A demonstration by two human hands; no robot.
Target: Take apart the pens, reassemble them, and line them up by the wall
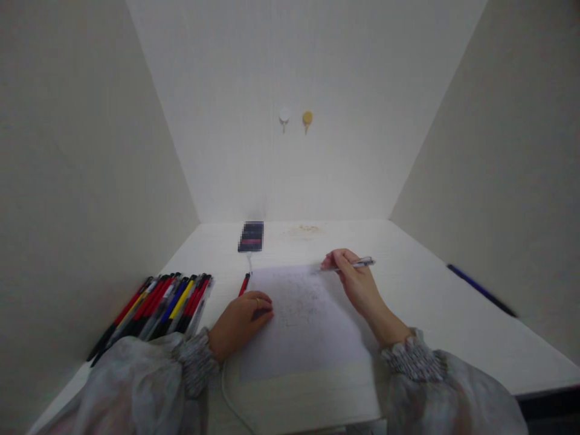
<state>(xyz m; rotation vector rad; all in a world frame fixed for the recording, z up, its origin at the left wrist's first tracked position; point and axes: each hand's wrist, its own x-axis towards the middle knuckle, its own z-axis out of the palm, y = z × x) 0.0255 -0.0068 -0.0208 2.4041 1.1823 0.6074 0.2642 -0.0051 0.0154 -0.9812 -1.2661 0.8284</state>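
Observation:
A sheet of paper [308, 344] with faint markings on its upper half lies on the white desk. My right hand [356, 281] is closed around a pale, clear-looking pen [364, 263], whose front end points left at the sheet's upper right corner. Whether the tip touches the paper, I cannot tell. On the sheet's left edge rests my left hand [242, 320], with a ring on one finger and a gap between thumb and forefinger. A red pen [244, 284] sticks out beyond this hand, its lower part hidden.
Several red, yellow, blue and clear pens [167, 305] lie side by side at the left. A dark blue pen [480, 290] lies by the right panel. A phone [251, 237] with a white cable [249, 263] sits at the back. Two hooks [307, 118] are on the back panel.

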